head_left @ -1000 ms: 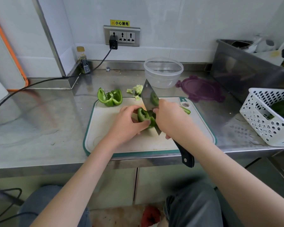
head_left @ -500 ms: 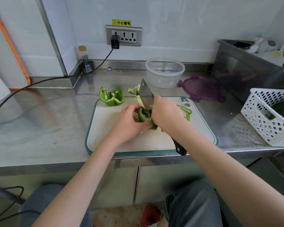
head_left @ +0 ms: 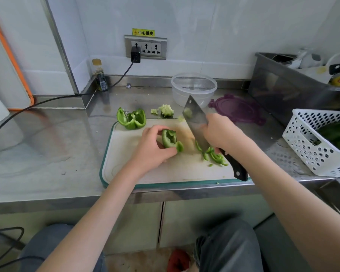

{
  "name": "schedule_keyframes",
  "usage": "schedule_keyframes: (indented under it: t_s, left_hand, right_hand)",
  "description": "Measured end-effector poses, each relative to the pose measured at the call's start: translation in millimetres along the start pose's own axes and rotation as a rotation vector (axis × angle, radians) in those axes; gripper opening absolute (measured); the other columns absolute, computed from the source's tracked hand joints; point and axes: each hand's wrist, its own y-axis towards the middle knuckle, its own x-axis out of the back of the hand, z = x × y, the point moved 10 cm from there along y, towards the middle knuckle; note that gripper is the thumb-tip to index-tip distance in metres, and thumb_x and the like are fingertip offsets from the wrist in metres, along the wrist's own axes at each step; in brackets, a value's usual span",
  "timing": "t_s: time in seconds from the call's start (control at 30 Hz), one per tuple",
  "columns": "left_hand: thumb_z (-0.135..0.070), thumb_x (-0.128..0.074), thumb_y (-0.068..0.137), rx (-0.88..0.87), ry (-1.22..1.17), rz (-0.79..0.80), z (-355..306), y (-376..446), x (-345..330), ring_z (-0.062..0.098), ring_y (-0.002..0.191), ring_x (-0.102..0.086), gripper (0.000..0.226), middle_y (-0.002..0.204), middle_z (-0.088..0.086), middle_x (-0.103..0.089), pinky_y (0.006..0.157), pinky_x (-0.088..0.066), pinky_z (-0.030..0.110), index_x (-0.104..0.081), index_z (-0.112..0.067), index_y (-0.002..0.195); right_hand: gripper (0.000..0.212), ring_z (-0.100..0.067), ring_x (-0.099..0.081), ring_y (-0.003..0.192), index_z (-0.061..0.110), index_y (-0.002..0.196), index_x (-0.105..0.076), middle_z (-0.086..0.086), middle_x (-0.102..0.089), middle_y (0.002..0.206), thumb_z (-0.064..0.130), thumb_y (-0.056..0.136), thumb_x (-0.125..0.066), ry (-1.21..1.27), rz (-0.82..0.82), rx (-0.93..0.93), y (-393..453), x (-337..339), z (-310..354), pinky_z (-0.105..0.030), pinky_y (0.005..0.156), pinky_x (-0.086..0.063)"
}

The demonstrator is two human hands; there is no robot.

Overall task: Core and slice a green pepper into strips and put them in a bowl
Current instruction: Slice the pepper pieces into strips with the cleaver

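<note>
On the white cutting board (head_left: 165, 171), my left hand (head_left: 151, 150) grips a green pepper piece (head_left: 170, 140) with its hollow side showing. My right hand (head_left: 222, 132) holds a cleaver (head_left: 197, 122) by its black handle, blade tilted, its edge down among several cut pepper strips (head_left: 214, 156) on the board's right side. Another pepper half (head_left: 131, 119) lies at the board's far left corner. The pale core (head_left: 165, 110) sits on the counter behind the board. A clear plastic bowl (head_left: 194, 89) stands behind, with nothing in it.
A purple lid (head_left: 238, 108) lies right of the bowl. A white perforated basket (head_left: 322, 142) holding greens sits at the right edge. A steel tub (head_left: 294, 89) stands at the back right. A small bottle (head_left: 100, 75) and a black cable (head_left: 47, 101) are at the back left.
The cleaver has swung right, away from the held pepper piece, sweeping the cut strips to the board's right. My left hand has turned the piece so its hollow shows.
</note>
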Motion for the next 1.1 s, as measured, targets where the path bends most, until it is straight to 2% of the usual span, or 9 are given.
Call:
schedule_keyframes:
  t_s: [0.07, 0.2, 0.37, 0.47, 0.63, 0.83, 0.93, 1.0, 1.1]
  left_hand:
    - [-0.025, -0.076, 0.066, -0.007, 0.019, 0.015, -1, -1, -2, 0.019, 0.080, -0.058, 0.057, 0.117, 0.001, -0.042, 0.059, -0.050, 0.029, -0.052, -0.026, 0.117]
    - [-0.020, -0.079, 0.071, -0.019, 0.029, 0.010, -1, -1, -1, 0.013, 0.077, -0.056, 0.060, 0.117, 0.000, -0.041, 0.066, -0.047, 0.025, -0.050, -0.024, 0.123]
    - [-0.021, -0.082, 0.069, -0.043, 0.049, 0.024, -2, 0, -2, 0.011, 0.075, -0.056, 0.068, 0.122, 0.003, -0.044, 0.067, -0.043, 0.017, -0.048, -0.022, 0.128]
    - [-0.021, -0.082, 0.067, -0.035, 0.028, 0.034, 1, 0, -3, 0.013, 0.077, -0.057, 0.070, 0.124, 0.004, -0.047, 0.067, -0.045, 0.022, -0.048, -0.024, 0.128]
    - [-0.020, -0.083, 0.066, -0.019, 0.006, 0.024, 3, 1, -2, 0.014, 0.085, -0.057, 0.070, 0.119, 0.001, -0.053, 0.072, -0.053, 0.031, -0.047, -0.026, 0.126]
    - [-0.018, -0.084, 0.066, -0.002, -0.035, 0.037, 1, -1, -2, 0.014, 0.070, -0.063, 0.055, 0.109, 0.008, -0.059, 0.056, -0.052, 0.027, -0.052, -0.028, 0.110]
    - [-0.014, -0.084, 0.065, 0.007, -0.054, 0.024, 0, -2, 0, 0.012, 0.061, -0.062, 0.053, 0.106, 0.011, -0.062, 0.054, -0.052, 0.028, -0.053, -0.025, 0.108]
    - [-0.016, -0.084, 0.064, 0.012, -0.042, 0.015, 0, -2, 1, 0.015, 0.065, -0.062, 0.054, 0.106, 0.010, -0.061, 0.054, -0.051, 0.027, -0.053, -0.026, 0.107]
    - [-0.016, -0.085, 0.063, 0.023, -0.053, 0.024, 2, -1, 0, 0.016, 0.066, -0.062, 0.054, 0.106, 0.010, -0.062, 0.054, -0.051, 0.027, -0.053, -0.027, 0.106]
  right_hand:
    - [0.020, -0.011, -0.047, 0.022, 0.005, 0.104, -0.045, -0.008, -0.052, 0.067, 0.024, 0.098, -0.043, 0.066, -0.003, -0.008, 0, 8, -7, -0.024, 0.038, -0.034]
    - [0.026, -0.012, -0.042, 0.017, 0.006, 0.093, -0.039, -0.002, -0.047, 0.028, 0.030, 0.099, -0.040, 0.161, -0.022, 0.011, -1, 22, -7, -0.024, 0.038, -0.034]
    - [0.015, -0.019, -0.049, 0.042, 0.019, 0.085, -0.049, -0.006, -0.048, 0.055, 0.023, 0.099, -0.043, 0.120, -0.033, 0.073, -5, 25, 7, -0.027, 0.048, -0.044]
    - [0.018, -0.015, -0.049, 0.027, 0.010, 0.098, -0.043, -0.004, -0.044, 0.027, 0.028, 0.099, -0.041, 0.125, 0.027, 0.048, -6, 9, 10, -0.027, 0.047, -0.042]
    - [0.024, -0.006, -0.043, 0.020, 0.007, 0.105, -0.051, -0.007, -0.051, 0.057, 0.027, 0.099, -0.040, 0.195, 0.070, 0.049, -12, -8, 15, -0.024, 0.040, -0.036]
    - [0.031, -0.013, -0.049, 0.036, 0.017, 0.069, -0.037, -0.006, -0.051, 0.050, 0.024, 0.099, -0.040, 0.143, 0.068, 0.084, -17, -14, 25, -0.021, 0.037, -0.037]
    - [0.013, -0.011, -0.045, 0.021, 0.010, 0.090, -0.043, -0.001, -0.042, 0.022, 0.018, 0.099, -0.038, 0.130, 0.165, 0.014, -14, -22, 19, -0.017, 0.031, -0.035]
    - [0.021, -0.012, -0.044, 0.019, 0.005, 0.107, -0.042, 0.000, -0.042, 0.022, 0.024, 0.100, -0.035, 0.139, 0.180, -0.002, -13, -20, 18, -0.019, 0.033, -0.034]
    - [0.026, -0.012, -0.043, 0.018, 0.004, 0.112, -0.043, 0.000, -0.043, 0.023, 0.024, 0.100, -0.034, 0.134, 0.203, 0.010, -14, -21, 20, -0.016, 0.029, -0.032]
